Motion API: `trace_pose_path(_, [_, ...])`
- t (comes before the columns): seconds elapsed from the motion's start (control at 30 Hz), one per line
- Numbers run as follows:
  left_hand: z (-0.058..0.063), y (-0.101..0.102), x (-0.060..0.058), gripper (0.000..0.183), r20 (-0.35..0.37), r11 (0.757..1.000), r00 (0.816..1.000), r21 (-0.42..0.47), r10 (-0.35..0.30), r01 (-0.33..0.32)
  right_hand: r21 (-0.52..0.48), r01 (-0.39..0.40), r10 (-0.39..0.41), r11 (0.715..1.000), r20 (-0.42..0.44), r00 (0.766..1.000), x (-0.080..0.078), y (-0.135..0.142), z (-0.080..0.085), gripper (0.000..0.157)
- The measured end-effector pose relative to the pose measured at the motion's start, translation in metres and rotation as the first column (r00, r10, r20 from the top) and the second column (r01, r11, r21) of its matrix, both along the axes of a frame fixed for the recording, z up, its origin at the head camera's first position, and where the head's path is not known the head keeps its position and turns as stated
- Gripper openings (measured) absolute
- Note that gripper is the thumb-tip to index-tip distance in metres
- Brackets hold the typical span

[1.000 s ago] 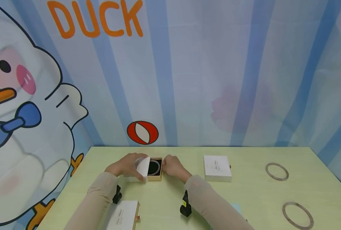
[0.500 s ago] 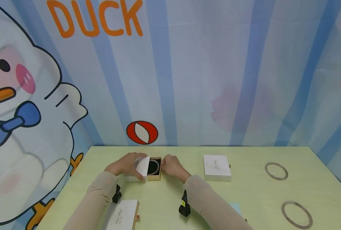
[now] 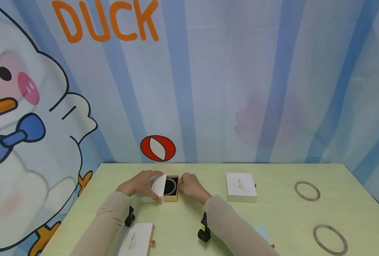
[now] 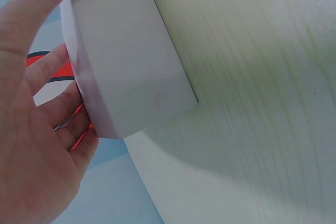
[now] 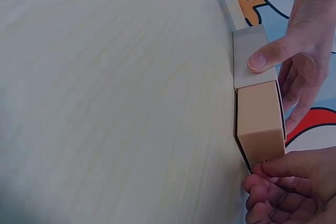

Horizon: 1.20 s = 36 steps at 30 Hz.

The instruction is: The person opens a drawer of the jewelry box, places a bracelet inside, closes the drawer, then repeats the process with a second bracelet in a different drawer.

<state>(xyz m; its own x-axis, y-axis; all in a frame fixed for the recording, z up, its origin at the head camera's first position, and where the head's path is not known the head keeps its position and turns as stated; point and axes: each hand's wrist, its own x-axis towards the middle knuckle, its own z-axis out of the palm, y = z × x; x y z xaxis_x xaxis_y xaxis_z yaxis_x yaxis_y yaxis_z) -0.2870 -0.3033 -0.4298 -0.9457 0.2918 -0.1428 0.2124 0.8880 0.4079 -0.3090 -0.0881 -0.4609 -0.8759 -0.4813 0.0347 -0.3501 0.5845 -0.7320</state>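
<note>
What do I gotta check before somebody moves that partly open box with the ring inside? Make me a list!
1. Left hand holding the white cover: ok, thumb on one side, fingers on another.
2. Right hand at the drawer: ok, thumb and finger pinch at its end.
3. Ring in the drawer: ok, it shows against the dark inside.
4. That ring sitting below the rim: cannot tell.
5. Drawer shut: not ok, it sticks partway out.
6. Two loose rings out of the way: ok, far right on the table.
</note>
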Motion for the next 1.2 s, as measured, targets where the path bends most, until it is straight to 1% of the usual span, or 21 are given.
trace_pose_path(0.2, [0.0006, 0.0000, 0.0006, 0.096, -0.007, 1.000, 1.000, 0.003, -0.010, 0.010, 0.002, 0.009, -0.009, 1.000, -0.013, 1.000, 0.0000, -0.0003, -0.0001, 0.055])
trace_pose_path(0.57, [-0.0020, -0.0009, 0.0007, 0.096, -0.012, 1.000, 1.000, 0.001, -0.015, 0.015, -0.013, 0.009, -0.009, 1.000, -0.007, 1.000, 0.0020, -0.0027, -0.0006, 0.056])
trace_pose_path(0.77, [-0.0015, -0.0009, 0.0007, 0.096, -0.006, 1.000, 1.000, -0.005, -0.011, 0.011, -0.009, 0.017, -0.017, 1.000, 0.000, 1.000, 0.0034, -0.0044, 0.0004, 0.056])
trace_pose_path(1.0, [-0.0021, -0.0007, 0.0010, 0.096, 0.000, 1.000, 1.000, -0.006, 0.002, -0.002, -0.004, 0.010, -0.010, 1.000, -0.014, 1.000, 0.0052, -0.0059, 0.0013, 0.054])
trace_pose_path(1.2, [-0.0007, -0.0012, 0.0003, 0.096, -0.005, 1.000, 1.000, 0.001, -0.010, 0.010, -0.008, 0.017, -0.017, 1.000, -0.002, 1.000, 0.0040, -0.0077, 0.0012, 0.054])
